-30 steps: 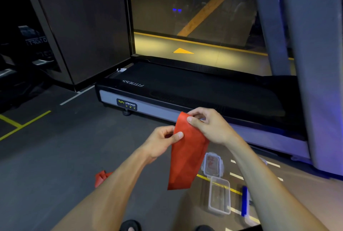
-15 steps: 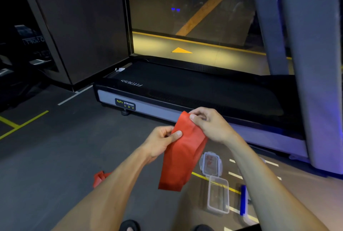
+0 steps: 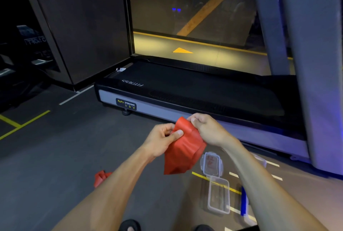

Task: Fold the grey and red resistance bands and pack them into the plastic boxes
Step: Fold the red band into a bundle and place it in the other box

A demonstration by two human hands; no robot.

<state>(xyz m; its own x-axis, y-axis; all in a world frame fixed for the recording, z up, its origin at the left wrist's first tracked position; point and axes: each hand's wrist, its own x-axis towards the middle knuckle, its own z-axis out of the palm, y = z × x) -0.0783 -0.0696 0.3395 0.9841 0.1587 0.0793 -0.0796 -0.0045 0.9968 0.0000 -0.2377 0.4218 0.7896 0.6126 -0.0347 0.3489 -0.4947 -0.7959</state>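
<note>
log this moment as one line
phase: folding | left hand: pinches red band | right hand: pinches its top edge | open plastic box: on floor, empty | grey band: not seen

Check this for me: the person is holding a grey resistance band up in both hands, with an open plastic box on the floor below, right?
Not quite. The band is red, not grey, as the head view shows. Both the left hand and right hand do pinch its top, and the open plastic box lies on the floor below.
</note>
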